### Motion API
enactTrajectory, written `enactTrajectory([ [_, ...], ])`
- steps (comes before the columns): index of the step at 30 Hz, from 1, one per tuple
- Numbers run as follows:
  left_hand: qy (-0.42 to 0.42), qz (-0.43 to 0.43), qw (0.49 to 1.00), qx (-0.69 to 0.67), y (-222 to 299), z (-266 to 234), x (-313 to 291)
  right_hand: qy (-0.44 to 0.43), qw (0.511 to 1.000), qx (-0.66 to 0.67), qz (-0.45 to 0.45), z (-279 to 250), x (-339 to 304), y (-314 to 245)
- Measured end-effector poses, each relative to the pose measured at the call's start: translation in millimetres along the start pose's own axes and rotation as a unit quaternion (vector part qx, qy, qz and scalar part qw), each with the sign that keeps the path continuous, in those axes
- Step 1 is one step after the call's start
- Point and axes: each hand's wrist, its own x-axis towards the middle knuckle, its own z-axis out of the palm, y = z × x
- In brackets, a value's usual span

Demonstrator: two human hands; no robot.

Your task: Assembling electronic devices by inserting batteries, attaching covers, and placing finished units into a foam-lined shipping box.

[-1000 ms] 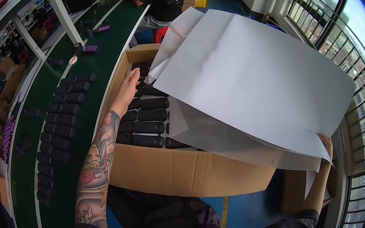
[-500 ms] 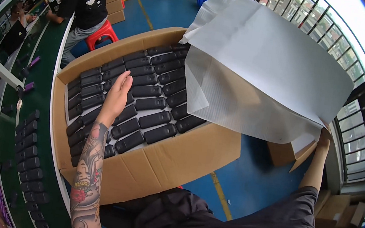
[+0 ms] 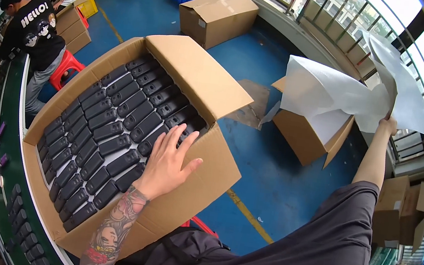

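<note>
1. Your left hand (image 3: pixel 169 164) reaches over the right side of a large, open brown cardboard box (image 3: pixel 219 160), its tattooed forearm (image 3: pixel 110 232) crossing the near wall. The fingers are spread and the thumb stands apart; you grip nothing with it. Whether your fingertips touch the contents, I cannot tell.
2. Under and beside that hand, oblong matte-black devices (image 3: pixel 115 145) lie packed side by side in slanting rows inside the box, with strips of white showing between some of them.
3. Your right hand (image 3: pixel 388 126) is out at the far right, its fingers closed around a gathered part of thin, whitish, translucent packing sheets (image 3: pixel 319 88). The sheets fan out on both sides of your fist.
4. The left part of the sheets overlaps a smaller open brown cardboard box (image 3: pixel 297 135) on the blue floor (image 3: pixel 269 188); I cannot tell whether they touch it.
5. The large box stands just beside a green-topped workbench (image 3: pixel 13 106) on your left, where more black devices lie in a row.
6. Beyond the box, a person in a black printed shirt (image 3: pixel 38 29) sits on a red plastic stool (image 3: pixel 65 67).
</note>
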Motion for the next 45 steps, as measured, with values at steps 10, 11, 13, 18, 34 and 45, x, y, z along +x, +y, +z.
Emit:
enactTrajectory([
  [10, -0.098, -0.038, 0.994, 0.031, -4.7, -11.5, -25.7, 0.145, 0.988, 0.045, 0.018, -9.1, 110.8, -64.1],
  [11, -0.101, -0.042, 0.994, 0.031, -5.0, -12.4, -27.0, 0.158, 0.986, 0.048, 0.018, -6.2, 113.0, -67.0],
  [13, -0.1, -0.041, 0.994, 0.023, -6.4, -13.1, -30.0, 0.184, 0.981, 0.053, 0.009, -0.2, 105.8, -64.2],
  [18, -0.097, -0.034, 0.995, 0.007, 1.6, -10.8, -14.3, 0.243, 0.968, 0.07, 0.001, 54.9, 23.8, 14.7],
  [34, -0.109, -0.051, 0.992, 0.024, 8.8, -36.2, -25.1, 0.42, 0.897, 0.133, 0.036, 215.3, -266.5, 202.1],
  [45, -0.121, -0.054, 0.99, 0.046, 14.1, -42.6, -27.3, 0.53, 0.83, 0.169, 0.04, 215.7, -256.0, 222.5],
])
